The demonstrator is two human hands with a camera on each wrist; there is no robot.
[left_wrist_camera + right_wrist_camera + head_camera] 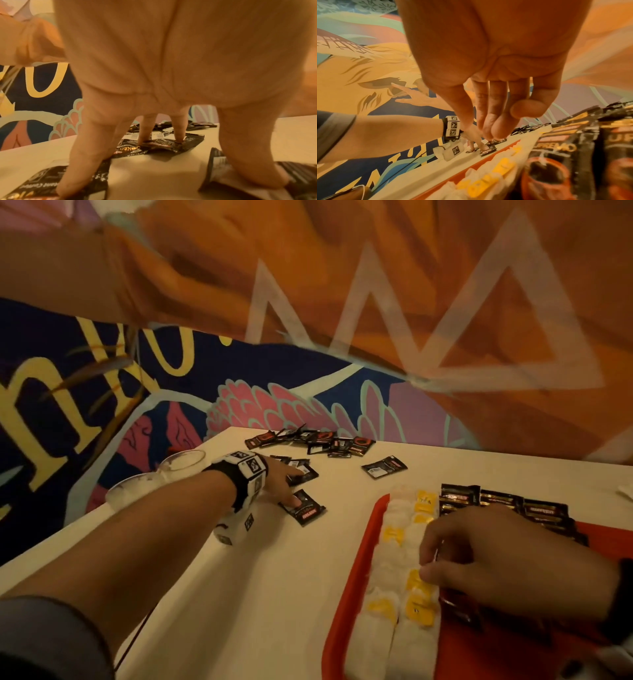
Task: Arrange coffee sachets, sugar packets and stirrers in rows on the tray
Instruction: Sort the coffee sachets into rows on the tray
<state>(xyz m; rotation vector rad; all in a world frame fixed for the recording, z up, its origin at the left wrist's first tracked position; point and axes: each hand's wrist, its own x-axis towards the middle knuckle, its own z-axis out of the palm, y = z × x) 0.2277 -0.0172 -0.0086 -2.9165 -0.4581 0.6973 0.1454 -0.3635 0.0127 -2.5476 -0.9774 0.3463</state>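
White surface (267, 570) half-sorted: red plastic tray (346, 594) holds white-yellow sugar packets (394, 546) and black coffee sachets (507, 501), left hand (277, 477) fingers spread pressing loose black sachets (303, 508), right hand (507, 566) loosely curled over tray, stirrers unseen.

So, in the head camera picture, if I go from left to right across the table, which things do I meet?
Clear plastic cups at the table's left edge → left hand pressing on loose black coffee sachets → red tray's rim → white and yellow packets in rows → right hand over the tray → row of black sachets.
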